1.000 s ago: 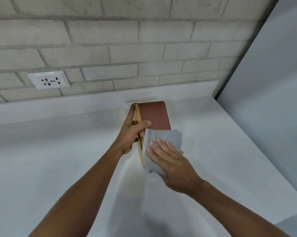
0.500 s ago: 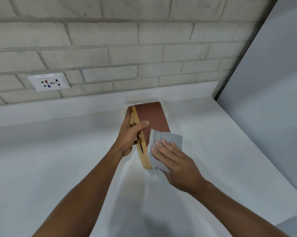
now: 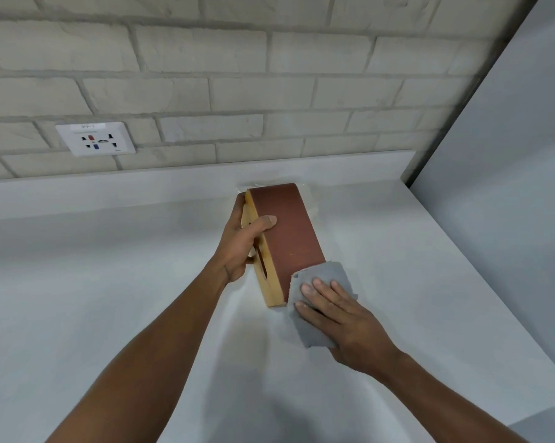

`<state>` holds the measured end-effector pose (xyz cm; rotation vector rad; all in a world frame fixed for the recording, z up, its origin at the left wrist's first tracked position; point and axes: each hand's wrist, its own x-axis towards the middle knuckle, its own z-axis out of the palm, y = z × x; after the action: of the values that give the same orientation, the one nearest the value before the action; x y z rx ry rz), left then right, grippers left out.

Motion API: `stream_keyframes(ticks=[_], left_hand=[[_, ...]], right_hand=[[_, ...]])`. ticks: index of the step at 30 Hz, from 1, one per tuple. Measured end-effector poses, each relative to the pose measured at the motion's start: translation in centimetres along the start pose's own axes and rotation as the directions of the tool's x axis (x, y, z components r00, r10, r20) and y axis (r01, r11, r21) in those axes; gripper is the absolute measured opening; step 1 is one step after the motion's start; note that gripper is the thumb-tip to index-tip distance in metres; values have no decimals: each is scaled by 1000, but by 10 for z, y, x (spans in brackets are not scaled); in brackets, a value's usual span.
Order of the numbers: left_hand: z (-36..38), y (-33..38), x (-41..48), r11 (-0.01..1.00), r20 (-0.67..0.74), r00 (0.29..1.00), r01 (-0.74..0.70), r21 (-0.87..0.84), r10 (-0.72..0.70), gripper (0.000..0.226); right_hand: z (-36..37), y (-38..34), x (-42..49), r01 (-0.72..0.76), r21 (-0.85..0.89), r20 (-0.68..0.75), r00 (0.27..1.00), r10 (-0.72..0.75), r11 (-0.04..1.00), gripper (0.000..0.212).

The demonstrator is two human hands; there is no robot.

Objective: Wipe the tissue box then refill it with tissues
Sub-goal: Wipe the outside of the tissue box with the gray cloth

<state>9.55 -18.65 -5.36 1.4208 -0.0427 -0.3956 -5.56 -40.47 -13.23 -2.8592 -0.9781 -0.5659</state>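
Note:
The tissue box is reddish-brown with a pale wooden lid that has a slot. It stands on its side on the white counter, lid facing left. My left hand grips its upper part, thumb over the brown face. My right hand presses a grey cloth flat against the box's near lower corner and the counter beside it. A clear plastic pack, partly hidden, lies behind the box.
A brick wall rises behind the counter's raised back ledge, with a white power socket at the left. A grey panel closes off the right side. The counter's near right edge drops off at the lower right.
My right hand and the cloth slid down the brown face toward me, from mid-box to its near lower corner. My left hand kept its hold.

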Motion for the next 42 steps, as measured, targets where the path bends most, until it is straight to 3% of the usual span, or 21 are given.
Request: stream_keyframes(ticks=[10, 16, 22, 29, 33, 36, 39, 42], left_hand=[[2, 2, -5, 1000, 44, 999, -10, 11, 10, 54], [-1, 0, -5, 999, 12, 1000, -11, -35, 12, 57], [0, -3, -4, 998, 42, 997, -60, -22, 61, 51], [3, -2, -5, 997, 41, 996, -77, -27, 78, 55], [2, -1, -4, 998, 39, 998, -54, -18, 55, 62], [0, -4, 0, 999, 2, 999, -33, -27, 33, 65], [1, -6, 2, 999, 20, 999, -37, -32, 38, 59], [3, -7, 3, 998, 38, 997, -61, -29, 62, 56]], right_hand=[[0, -11, 22, 61, 14, -36, 998, -60, 998, 49], [7, -5, 7, -181, 174, -96, 975, 200, 968, 48], [-11, -9, 46, -412, 428, -96, 864, 494, 804, 49], [-48, 20, 118, -570, 486, 126, 796, 592, 662, 48], [-37, 19, 126, -551, 414, 105, 819, 563, 724, 51], [-22, -7, 84, -393, 325, 17, 912, 410, 860, 50], [-19, -17, 46, -286, 255, 26, 957, 289, 924, 50], [-23, -9, 53, -317, 265, -36, 940, 338, 911, 48]])
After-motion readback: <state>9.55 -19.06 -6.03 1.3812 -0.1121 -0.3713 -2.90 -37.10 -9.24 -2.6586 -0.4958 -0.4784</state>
